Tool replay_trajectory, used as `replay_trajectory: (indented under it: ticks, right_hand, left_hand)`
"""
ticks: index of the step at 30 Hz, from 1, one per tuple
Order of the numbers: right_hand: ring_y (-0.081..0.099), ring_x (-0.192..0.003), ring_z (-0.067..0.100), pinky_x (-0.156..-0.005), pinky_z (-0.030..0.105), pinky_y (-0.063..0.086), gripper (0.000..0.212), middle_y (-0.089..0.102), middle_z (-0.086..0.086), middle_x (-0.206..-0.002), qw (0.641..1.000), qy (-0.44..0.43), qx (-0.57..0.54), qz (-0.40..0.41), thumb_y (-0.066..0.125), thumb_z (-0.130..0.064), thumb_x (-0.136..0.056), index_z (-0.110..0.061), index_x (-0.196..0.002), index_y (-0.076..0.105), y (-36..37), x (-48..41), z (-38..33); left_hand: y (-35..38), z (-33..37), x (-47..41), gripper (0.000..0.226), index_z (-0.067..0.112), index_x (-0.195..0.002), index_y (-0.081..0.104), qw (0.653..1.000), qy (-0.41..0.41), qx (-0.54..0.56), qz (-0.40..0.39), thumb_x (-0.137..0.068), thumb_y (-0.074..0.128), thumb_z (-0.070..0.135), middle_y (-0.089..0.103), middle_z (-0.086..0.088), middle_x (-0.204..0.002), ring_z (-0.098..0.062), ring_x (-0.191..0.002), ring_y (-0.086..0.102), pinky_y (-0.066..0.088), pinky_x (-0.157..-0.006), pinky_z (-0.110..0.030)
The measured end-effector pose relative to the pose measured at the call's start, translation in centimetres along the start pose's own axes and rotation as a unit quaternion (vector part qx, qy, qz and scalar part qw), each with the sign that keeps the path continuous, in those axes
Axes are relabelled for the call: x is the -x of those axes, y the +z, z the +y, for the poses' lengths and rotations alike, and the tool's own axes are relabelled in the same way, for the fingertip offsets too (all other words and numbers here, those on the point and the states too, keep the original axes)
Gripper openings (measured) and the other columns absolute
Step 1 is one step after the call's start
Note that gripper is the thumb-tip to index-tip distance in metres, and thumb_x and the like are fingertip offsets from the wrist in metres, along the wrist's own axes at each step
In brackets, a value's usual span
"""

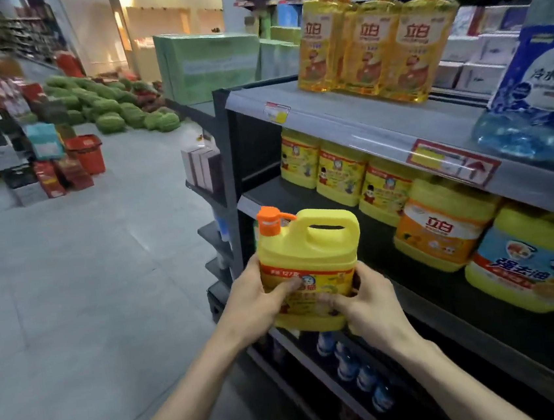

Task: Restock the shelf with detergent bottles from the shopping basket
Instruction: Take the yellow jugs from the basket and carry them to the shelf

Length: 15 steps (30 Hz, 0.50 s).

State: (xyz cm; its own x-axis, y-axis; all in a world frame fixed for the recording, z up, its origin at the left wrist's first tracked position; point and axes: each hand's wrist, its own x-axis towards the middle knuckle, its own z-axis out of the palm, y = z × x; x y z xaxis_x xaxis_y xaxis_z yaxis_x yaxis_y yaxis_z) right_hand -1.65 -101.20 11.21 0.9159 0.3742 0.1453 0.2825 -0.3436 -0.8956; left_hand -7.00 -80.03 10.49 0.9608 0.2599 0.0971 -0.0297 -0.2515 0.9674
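Note:
I hold a yellow detergent jug [310,244] with an orange cap and a moulded handle upright in front of the left end of the dark middle shelf [267,193]. My left hand [258,300] grips its left side and my right hand [371,306] grips its lower right. Several matching yellow jugs [340,172] stand in a row further along that shelf, with bare shelf between them and the jug I hold. The shopping basket I draw from is out of view.
The grey top shelf [344,117] carries several yellow pump bottles [377,42] and a large blue bottle [536,90]. Blue-capped bottles [350,363] fill the shelf below. Across the tiled aisle stand a red basket [88,154], boxed goods and a pile of watermelons [110,104].

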Motion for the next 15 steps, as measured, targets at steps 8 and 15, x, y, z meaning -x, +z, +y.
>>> replay_trajectory:
  ticks: [8, 15]
  right_hand:
    - [0.072, -0.101, -0.002, -0.081, 0.02, 0.061, 0.045, 0.074, -0.026, -0.109, 0.993, 0.011, 0.005, 0.119, 0.089, -0.023, -0.084, -0.034, -0.121, 0.065, 4.4, -7.2, 0.2]
    - [0.074, -0.096, 0.003, -0.077, 0.023, 0.06, 0.036, 0.077, -0.02, -0.103, 0.973, 0.039, -0.04, 0.224, 0.09, -0.018, -0.082, -0.036, -0.106, 0.07, 7.9, -13.6, 3.9]
  left_hand:
    - [-3.6, -1.5, -9.9, 0.047, 0.03, -0.133, 0.059, 0.996, 0.05, 0.023, -0.072, -0.092, 0.081, 0.028, 0.075, 0.021, -0.115, 0.006, -0.109, 0.068, 0.055, -0.089, -0.013]
    - [-4.8, -3.3, -17.2, 0.057, 0.021, -0.142, 0.058, 0.989, 0.1, 0.045, -0.101, -0.09, 0.082, 0.024, 0.074, 0.01, -0.124, -0.009, -0.12, 0.068, 0.058, -0.098, -0.029]
